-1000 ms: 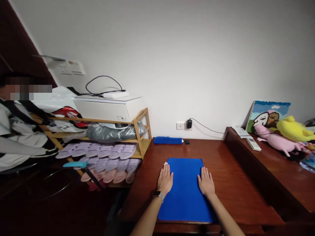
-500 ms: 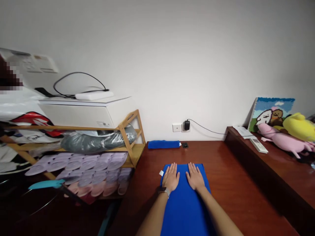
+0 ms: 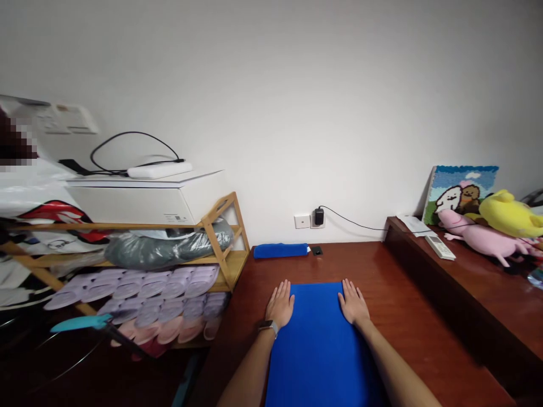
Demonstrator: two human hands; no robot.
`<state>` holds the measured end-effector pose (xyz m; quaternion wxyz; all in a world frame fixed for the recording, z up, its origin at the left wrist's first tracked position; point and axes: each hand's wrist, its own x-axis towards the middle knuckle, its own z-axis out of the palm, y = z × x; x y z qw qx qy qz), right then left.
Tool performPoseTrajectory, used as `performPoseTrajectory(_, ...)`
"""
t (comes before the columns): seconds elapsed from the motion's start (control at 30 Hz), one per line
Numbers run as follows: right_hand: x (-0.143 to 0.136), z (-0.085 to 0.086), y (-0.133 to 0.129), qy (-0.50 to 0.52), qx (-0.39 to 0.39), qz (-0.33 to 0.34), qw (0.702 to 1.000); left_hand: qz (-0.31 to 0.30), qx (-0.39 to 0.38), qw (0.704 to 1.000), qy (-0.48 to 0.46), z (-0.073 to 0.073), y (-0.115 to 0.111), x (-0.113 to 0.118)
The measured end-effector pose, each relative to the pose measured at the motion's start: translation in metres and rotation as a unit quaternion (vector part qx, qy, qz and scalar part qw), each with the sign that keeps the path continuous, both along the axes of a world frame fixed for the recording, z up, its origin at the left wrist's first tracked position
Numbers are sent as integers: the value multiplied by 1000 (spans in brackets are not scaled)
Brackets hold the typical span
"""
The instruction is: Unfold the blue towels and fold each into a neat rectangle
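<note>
Resting palm-down, my left hand (image 3: 280,306) and right hand (image 3: 354,304) lay along the 2 side edges of a blue cloth (image 3: 319,345), fingers straight and loosely together, pinching nothing. The cloth was spread flat on the brown desk (image 3: 407,316), its near end out of view. I judged it light, soft and limp, hard to damage, and likely to slide on the glossy wood. Its 2 far corners, just beside my hands, seemed the best places to grip.
</note>
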<state>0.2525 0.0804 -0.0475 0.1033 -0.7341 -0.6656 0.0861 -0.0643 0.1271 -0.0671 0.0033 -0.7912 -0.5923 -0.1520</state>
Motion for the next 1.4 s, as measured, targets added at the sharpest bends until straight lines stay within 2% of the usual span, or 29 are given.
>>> performPoseTrajectory(0.1,-1,2,-1,2,0,0,1000,-13,-23,1000,-4,13,1,1)
performPoseTrajectory(0.2,-2,2,0,4,1,2,1000,-30,-63,998,-7,21,-6,-21)
performPoseTrajectory(0.3,-1,0,2,11,11,8,1000,0,-51,999,-6,12,-29,-80)
performPoseTrajectory(0.4,0,-3,3,14,14,10,1000,82,34,996,9,-9,-65,-153)
performPoseTrajectory(0.47,0,-3,2,8,8,8,1000,110,82,990,15,-18,-87,-186)
performPoseTrajectory(0.5,0,-3,2,3,4,6,1000,122,94,988,16,-19,-96,-195)
performPoseTrajectory(0.57,0,-2,0,-11,-2,4,1000,146,95,985,16,-18,-107,-197)
performPoseTrajectory(0.67,-1,3,-2,-31,-14,1,999,175,78,982,6,-12,-110,-183)
performPoseTrajectory(0.8,-14,28,-3,-81,-14,6,997,179,59,982,-7,-9,-107,-174)
performPoseTrajectory(0.93,-63,62,-23,-84,25,-70,994,191,47,980,-10,-6,-110,-174)
performPoseTrajectory(1.0,-96,66,-45,-52,29,-102,993,194,42,980,-12,-4,-111,-173)
performPoseTrajectory(1.07,-128,56,-73,-11,26,-107,994,193,38,980,-19,-3,-111,-172)
performPoseTrajectory(1.17,-167,22,-113,19,39,-124,991,192,33,980,-38,-3,-109,-173)
performPoseTrajectory(1.23,-182,-1,-131,6,58,-128,990,199,32,978,-51,-4,-107,-173)
performPoseTrajectory(1.33,-178,-16,-142,-7,69,-89,994,206,26,976,-65,-4,-105,-173)
performPoseTrajectory(1.4,-153,-10,-140,8,62,-38,997,204,20,977,-66,-2,-105,-173)
